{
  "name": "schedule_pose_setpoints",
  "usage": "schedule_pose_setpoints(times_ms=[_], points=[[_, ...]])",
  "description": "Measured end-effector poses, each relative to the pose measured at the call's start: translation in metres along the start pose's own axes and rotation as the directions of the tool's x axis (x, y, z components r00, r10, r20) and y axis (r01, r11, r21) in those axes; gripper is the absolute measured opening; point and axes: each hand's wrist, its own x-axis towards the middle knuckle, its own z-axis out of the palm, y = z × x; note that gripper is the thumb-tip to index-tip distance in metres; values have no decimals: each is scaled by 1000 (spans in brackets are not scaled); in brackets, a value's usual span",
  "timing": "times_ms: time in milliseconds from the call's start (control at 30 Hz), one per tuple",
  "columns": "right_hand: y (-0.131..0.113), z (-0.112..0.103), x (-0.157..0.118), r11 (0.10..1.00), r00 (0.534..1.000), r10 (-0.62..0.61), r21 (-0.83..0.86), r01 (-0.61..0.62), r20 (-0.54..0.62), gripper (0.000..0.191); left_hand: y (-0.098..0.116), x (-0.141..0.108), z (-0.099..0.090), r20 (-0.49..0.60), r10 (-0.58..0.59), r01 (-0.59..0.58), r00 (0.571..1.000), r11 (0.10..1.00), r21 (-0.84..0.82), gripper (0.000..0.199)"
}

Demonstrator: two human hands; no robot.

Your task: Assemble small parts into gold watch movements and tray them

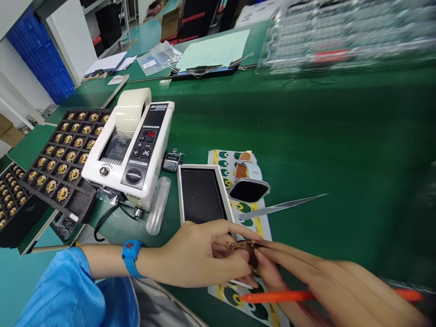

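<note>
My left hand (200, 252), with a blue band around the wrist, has its fingers curled and pinching around a small brass-coloured part (252, 245). My right hand (316, 272) meets it from the other side, thumb and fingertips closed on the same part. Fingers cover most of it, so its shape is unclear. A slim orange pen-like stick (272, 297) runs across beneath the right hand; whether that hand grips it, I cannot tell. Under both hands lie a white-rimmed black tray (202, 193) and a patterned sheet (245, 210) with green and yellow shapes.
Metal tweezers (282, 206) and a smartwatch-like device (249, 190) rest beside the tray. To the left stand a tape dispenser (131, 145), a tally counter (173, 161), a clear plastic tube (158, 206) and a foam tray (44, 156) of brass parts. Behind are a clipboard (213, 52) and clear blister trays (350, 36).
</note>
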Motion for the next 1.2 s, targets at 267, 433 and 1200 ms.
schedule_pose_setpoints(times_ms=[267, 433, 1200], points=[[0, -4, -3, 999, 991, 39, -41, -33, 132, 17, 7, -2, -4, -1, 49, -48, 999, 988, 147, 32], [-10, -8, 7, 996, 990, 90, 10, -92, 105, 19, 7, -2, -3, -13, 63, -62, 998, 996, 67, 30], [-32, -10, 31, 991, 990, 119, -53, -123, -81, 13, 4, -5, -4, 34, 279, -274, 960, 903, 332, 28]])
